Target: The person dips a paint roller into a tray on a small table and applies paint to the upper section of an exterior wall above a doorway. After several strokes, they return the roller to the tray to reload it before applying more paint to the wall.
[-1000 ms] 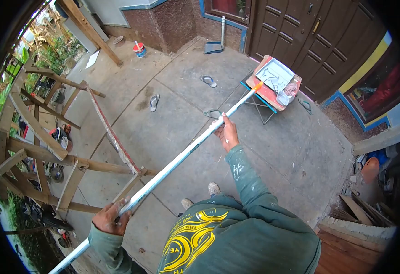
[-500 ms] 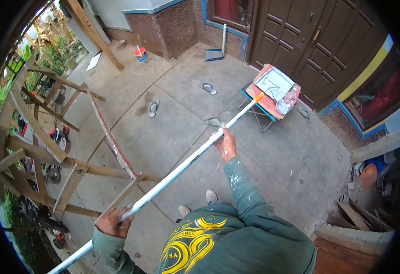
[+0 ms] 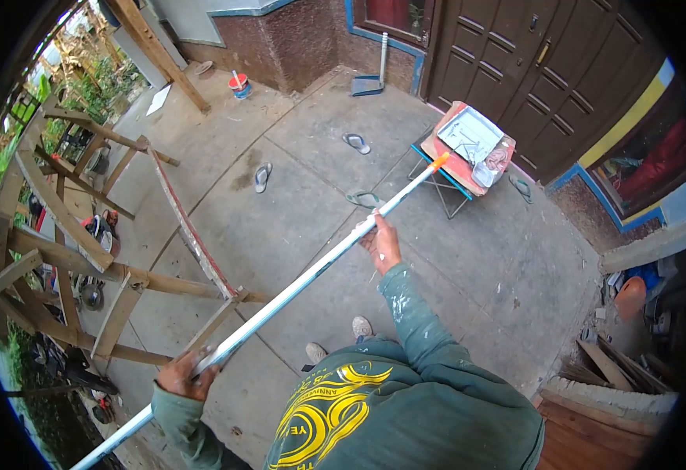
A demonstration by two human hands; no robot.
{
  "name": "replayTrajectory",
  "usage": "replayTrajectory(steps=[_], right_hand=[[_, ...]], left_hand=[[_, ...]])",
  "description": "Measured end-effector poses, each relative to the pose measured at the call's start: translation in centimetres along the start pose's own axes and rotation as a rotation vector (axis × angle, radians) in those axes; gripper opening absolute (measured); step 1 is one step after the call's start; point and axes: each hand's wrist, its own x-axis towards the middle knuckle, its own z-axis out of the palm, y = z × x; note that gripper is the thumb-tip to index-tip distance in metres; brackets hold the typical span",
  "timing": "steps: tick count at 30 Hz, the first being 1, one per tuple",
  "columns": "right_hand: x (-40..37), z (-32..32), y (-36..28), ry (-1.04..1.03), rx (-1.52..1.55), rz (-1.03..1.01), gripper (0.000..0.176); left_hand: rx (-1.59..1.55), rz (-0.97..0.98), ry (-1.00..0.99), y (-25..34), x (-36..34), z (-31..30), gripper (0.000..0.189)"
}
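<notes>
A long white and pale blue pole (image 3: 280, 304) with an orange tip runs diagonally from the lower left to the upper right. Near its lower part, my left hand (image 3: 188, 376) is wrapped round it. Farther up, my right hand (image 3: 382, 244) grips the pole, with white paint marks on the fingers. The orange tip lies in view just in front of a small folding stool (image 3: 456, 176) with a reddish top. On the stool rest a white paint tray (image 3: 470, 135) and a crumpled clear plastic bag (image 3: 490, 168).
Wooden framing (image 3: 84, 258) stands at the left, with a post (image 3: 157, 55) behind. Sandals (image 3: 262, 178) lie on the concrete floor. A red bucket (image 3: 239, 86) and dustpan (image 3: 367, 86) are near the far wall. Brown doors (image 3: 515, 70) stand behind the stool.
Both hands and the pole have shifted slightly to the left. Both hands keep their hold on it.
</notes>
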Motion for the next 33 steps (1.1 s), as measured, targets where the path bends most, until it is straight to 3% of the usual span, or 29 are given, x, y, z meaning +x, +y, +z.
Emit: replayTrajectory(steps=[3, 5, 9, 10, 11, 13, 14, 19, 25, 26, 29, 33], right_hand=[[2.0, -1.1, -1.3, 0.058, 0.033, -0.054, 0.031], [2.5, -1.6, -1.3, 0.129, 0.036, -0.098, 0.032], [0.7, -1.6, 1.4, 0.065, 0.073, -0.028, 0.031], [0.1, -1.1, 1.4, 0.061, 0.077, -0.052, 0.031], [-0.9, -0.2, 1.3, 0.023, 0.036, -0.010, 0.030], [-2.1, -0.3, 1.7, 0.004, 0.002, 0.059, 0.030], [-1.7, -0.2, 1.4, 0.002, -0.005, 0.044, 0.030], [1.9, -1.7, -0.8, 0.055, 0.114, -0.059, 0.031], [0.5, -1.1, 0.6, 0.047, 0.016, 0.019, 0.029], [0.2, -1.3, 1.8, 0.016, 0.022, 0.041, 0.028], [-2.1, -1.2, 2.4, -0.058, -0.044, 0.106, 0.028], [0.0, -2.0, 1.6, 0.015, -0.006, 0.066, 0.029]], left_hand=[[-0.047, -0.061, -0.023, 2.9, 1.7, 1.2, 0.035], [-0.055, 0.036, -0.018, 2.0, 1.9, 2.7, 0.035], [-0.084, -0.044, -0.043, 0.5, -0.7, 1.6, 0.034], [0.034, 0.084, 0.043, -1.3, -2.2, 1.7, 0.035], [-0.013, 0.082, 0.029, -2.5, -2.7, 1.5, 0.035], [-0.096, -0.128, -0.023, -2.1, -3.1, 0.4, 0.035], [-0.094, -0.129, -0.019, -1.8, -2.9, 0.3, 0.035], [-0.034, 0.057, 0.053, 2.7, 1.3, 1.4, 0.034], [-0.068, -0.156, -0.072, 0.8, -0.3, 0.8, 0.033], [-0.020, -0.083, -0.036, -0.8, -1.4, 1.0, 0.034], [-0.122, -0.127, -0.015, -4.2, -4.0, 1.9, 0.035], [-0.089, -0.140, -0.079, -0.9, -2.2, 2.5, 0.035]])
